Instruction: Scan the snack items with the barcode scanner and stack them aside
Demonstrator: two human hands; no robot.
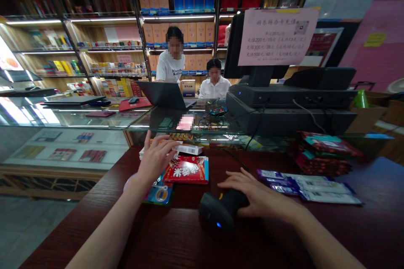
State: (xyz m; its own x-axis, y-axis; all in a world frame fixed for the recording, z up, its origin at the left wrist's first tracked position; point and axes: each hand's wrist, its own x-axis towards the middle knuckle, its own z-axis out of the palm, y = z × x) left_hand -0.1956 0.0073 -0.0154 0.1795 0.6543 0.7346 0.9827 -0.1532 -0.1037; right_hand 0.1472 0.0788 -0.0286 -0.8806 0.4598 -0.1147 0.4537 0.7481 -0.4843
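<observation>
My left hand, fingers spread, reaches over a small pile of packaged goods. Under and beside it are a red packet with white lettering, a white box with a barcode and a blue packet. Whether the fingertips touch the boxes, I cannot tell. My right hand curls around the handle of a black barcode scanner, whose blue light glows. The scanner is low over the dark wooden counter; contact with the wood is unclear.
Purple-and-white packets lie right of my right hand, with stacked dark red packs behind. Beyond are a glass counter, an open laptop, and a monitor bearing a pink paper sign. Two people in white are behind the counter.
</observation>
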